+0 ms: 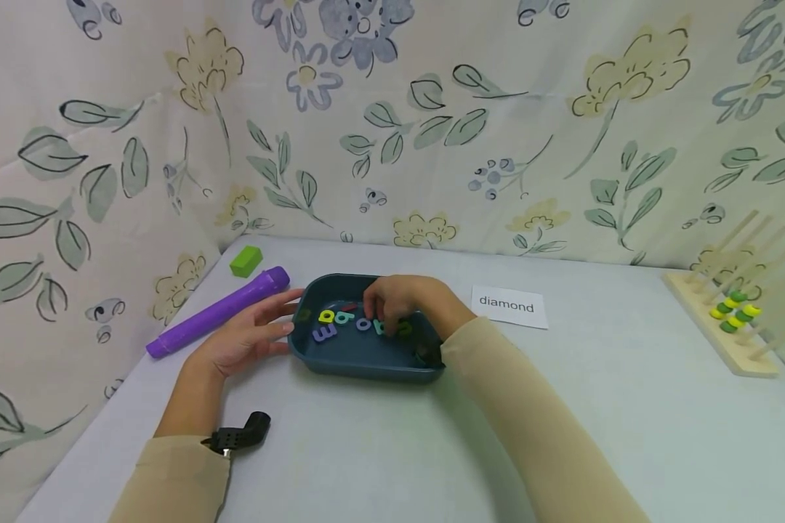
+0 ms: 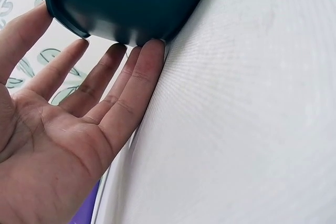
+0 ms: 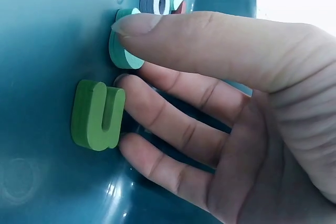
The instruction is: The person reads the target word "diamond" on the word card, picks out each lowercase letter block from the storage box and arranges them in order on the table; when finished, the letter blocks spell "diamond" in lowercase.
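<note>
A dark teal tray (image 1: 360, 357) holds several foam letters. My left hand (image 1: 251, 335) steadies its left end; in the left wrist view the fingers stretch out with their tips against the tray wall. My right hand (image 1: 400, 296) reaches down inside, pinching a mint-green letter (image 3: 123, 56) between thumb and fingers, which partly cover it. Just beside the fingertips stands a green letter (image 3: 92, 116) shaped like n or u. To the left lie a purple o (image 1: 363, 325), another mint letter (image 1: 344, 317), a yellow letter (image 1: 326, 317), a purple m (image 1: 324, 333) and a red piece (image 1: 349, 308).
A purple tube (image 1: 219, 312) and a green block (image 1: 246, 261) lie left of the tray. Behind my right forearm is a white card (image 1: 509, 306) reading "diamond". A wooden peg rack (image 1: 719, 319) with green and yellow beads stands far right. Floral cloth (image 1: 392, 167) hangs behind the table.
</note>
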Action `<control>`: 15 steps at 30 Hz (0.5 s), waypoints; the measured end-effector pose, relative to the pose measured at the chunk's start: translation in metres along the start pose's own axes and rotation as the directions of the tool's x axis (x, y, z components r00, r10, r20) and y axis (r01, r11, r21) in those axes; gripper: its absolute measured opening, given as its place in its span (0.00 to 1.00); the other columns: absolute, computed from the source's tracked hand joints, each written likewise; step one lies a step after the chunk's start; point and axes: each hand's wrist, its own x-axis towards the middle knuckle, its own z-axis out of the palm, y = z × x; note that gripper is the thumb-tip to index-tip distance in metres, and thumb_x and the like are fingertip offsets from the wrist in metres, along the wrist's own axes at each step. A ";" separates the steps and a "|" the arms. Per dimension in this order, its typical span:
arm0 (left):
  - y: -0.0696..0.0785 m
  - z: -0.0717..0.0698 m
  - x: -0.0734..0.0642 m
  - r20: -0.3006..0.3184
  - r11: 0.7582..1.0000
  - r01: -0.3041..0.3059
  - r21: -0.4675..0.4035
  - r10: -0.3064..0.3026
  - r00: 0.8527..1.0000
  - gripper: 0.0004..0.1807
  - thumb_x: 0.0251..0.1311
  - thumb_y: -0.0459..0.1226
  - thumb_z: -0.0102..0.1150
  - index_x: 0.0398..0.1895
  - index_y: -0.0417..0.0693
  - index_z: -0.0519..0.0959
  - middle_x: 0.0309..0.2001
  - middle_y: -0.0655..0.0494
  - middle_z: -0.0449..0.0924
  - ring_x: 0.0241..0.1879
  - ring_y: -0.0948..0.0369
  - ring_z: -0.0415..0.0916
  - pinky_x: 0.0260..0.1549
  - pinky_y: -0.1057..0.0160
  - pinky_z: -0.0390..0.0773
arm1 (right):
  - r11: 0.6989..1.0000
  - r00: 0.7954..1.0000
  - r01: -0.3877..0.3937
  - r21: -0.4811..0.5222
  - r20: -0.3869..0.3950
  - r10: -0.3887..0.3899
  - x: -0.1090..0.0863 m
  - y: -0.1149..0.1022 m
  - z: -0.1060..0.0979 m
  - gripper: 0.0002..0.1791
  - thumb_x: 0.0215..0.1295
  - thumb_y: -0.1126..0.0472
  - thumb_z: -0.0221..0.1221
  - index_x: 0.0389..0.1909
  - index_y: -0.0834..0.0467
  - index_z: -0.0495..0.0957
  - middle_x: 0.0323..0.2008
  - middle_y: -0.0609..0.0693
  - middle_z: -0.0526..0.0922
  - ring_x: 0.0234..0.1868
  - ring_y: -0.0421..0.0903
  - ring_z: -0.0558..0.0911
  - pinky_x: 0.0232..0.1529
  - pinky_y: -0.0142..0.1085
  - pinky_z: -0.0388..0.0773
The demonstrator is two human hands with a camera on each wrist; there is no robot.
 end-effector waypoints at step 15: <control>0.003 0.000 0.001 0.008 1.000 0.006 0.012 -0.007 1.000 0.35 0.74 0.34 0.55 0.81 0.56 0.59 0.81 0.45 0.54 0.69 0.55 0.71 0.56 0.54 0.84 | 0.993 0.998 -0.062 -0.102 -0.010 0.062 0.000 -0.005 0.004 0.18 0.57 0.66 0.74 0.46 0.50 0.81 0.37 0.49 0.79 0.39 0.46 0.76 0.40 0.37 0.75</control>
